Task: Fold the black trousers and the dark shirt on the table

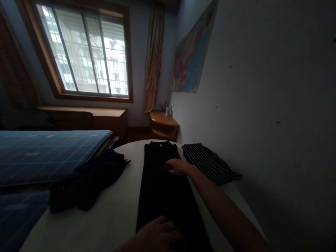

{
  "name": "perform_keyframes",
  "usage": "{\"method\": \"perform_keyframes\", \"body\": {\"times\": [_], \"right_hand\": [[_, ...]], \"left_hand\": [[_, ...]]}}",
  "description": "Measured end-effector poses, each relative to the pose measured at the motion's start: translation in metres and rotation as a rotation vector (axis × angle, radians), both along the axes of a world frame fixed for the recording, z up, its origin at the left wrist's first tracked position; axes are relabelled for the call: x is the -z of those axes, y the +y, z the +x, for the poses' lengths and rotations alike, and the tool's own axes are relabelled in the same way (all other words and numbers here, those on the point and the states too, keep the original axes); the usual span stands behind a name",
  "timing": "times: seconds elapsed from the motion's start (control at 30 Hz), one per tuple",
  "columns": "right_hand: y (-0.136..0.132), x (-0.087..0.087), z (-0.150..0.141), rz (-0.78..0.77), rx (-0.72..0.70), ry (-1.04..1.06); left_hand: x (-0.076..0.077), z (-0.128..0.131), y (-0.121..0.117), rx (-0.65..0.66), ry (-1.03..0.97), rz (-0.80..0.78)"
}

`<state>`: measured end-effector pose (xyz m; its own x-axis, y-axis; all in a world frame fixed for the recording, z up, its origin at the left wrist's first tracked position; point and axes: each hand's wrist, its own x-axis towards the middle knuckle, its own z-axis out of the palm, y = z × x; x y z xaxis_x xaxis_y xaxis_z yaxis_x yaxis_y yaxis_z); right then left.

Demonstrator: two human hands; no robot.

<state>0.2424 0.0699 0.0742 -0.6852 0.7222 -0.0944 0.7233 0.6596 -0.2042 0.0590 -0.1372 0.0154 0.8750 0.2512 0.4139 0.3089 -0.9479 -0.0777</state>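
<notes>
At far left a blue plaid mattress (52, 150) lies beside the table (110, 217), with a barred window (89, 52) and a wooden desk (107, 112) beyond. A dark crumpled garment (89, 180) covers the table's left edge. Then comes a black garment (162, 192), laid out in a long strip down the table's middle, collar at the far end. The left hand (160, 231) is over its near part, fingers bent; whether that grip has cloth, I cannot tell. Behind stands a corner shelf (164, 119). The right hand (175, 166) is at the garment's upper part, fingers curled, its grip likewise unclear. A striped garment (210, 162) lies folded just right. The collar tag (161, 145) and wall map (193, 52) are unreadable.
</notes>
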Motion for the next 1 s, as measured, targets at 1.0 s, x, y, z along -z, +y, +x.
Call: {"method": "perform_keyframes", "body": {"times": [1.0], "right_hand": [[-0.080,0.037,-0.016,0.257,0.220,0.101]], "left_hand": [[0.009,0.006,-0.016,0.125,0.130,-0.307]]}}
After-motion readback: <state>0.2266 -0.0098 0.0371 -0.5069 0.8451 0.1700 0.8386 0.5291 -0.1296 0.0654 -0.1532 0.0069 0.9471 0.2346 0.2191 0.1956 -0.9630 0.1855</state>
